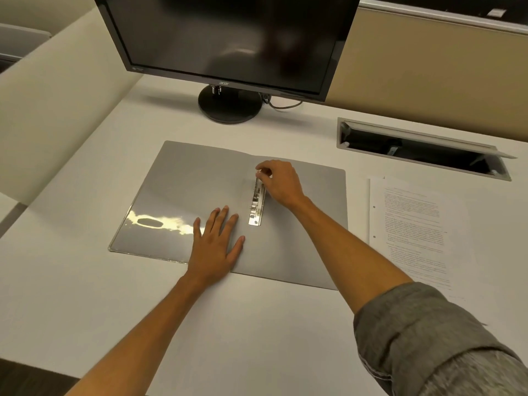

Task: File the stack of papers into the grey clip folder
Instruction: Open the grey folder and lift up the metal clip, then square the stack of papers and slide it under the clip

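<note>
Folder (pixel 300 238) open, left hand (pixel 214 244) flat, right hand (pixel 281 180) grip pinching clip (pixel 257 205), papers (pixel 414 230) beside

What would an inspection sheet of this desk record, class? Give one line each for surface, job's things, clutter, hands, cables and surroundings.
Surface: white desk, bare near the front edge.
Job's things: grey clip folder lies open; metal clip at its spine; stack of papers to its right, unfiled.
Clutter: nothing seen.
Hands: left hand flat on the folder; right hand pinching the clip's top.
Cables: cable behind the monitor.
Surroundings: partition panels; open cable hatch.
</note>
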`<state>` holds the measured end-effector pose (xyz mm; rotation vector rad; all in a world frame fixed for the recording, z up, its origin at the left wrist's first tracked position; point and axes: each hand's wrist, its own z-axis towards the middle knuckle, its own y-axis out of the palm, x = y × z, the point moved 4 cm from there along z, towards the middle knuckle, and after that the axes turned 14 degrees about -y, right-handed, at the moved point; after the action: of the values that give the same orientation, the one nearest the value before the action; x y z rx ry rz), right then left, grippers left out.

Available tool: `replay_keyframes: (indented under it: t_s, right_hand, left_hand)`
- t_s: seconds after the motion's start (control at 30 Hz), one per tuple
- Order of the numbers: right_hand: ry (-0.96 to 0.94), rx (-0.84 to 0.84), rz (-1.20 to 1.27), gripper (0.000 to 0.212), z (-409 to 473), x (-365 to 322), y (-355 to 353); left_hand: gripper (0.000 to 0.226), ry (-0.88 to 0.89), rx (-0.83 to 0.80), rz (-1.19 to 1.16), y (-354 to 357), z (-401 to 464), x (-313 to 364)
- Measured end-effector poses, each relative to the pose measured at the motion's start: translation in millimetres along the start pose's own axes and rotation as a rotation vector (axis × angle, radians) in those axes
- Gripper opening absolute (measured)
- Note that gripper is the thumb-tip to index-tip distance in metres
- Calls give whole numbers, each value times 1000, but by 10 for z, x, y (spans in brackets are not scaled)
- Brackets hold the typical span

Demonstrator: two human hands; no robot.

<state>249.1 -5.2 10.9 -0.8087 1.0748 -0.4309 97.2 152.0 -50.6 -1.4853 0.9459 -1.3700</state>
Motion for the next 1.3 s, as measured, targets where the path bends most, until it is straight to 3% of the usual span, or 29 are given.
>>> replay_keyframes:
  t_s: [0.3,0.47,0.57,0.77,0.9,1.1,1.3]
  right_hand:
    - [159,-33,43,16,33,164,64]
    - [178,-24,89,46,25,164,63]
    - [159,-45,103,34,-9,143,40]
    - [130,-43,54,42,-200,118,-89]
    - [96,-40,48,40,-430,122,-266]
    - [111,34,49,39,-987,330,-699]
    - [181,69,46,37,-1576,563,-1037]
  left_hand:
    - [66,-4,-16,9,30,4,-15]
    - [68,-14,-26,22,20,2,-6]
    - [70,-17,-40,23,8,-1,4]
    - [70,-10,-43,73,-49,-21,49]
    - [60,15,48,98,-101,-84,127]
    - [44,73,209,-33,-165,-293,713]
    - [48,64,143,-139,-8,-423,1265]
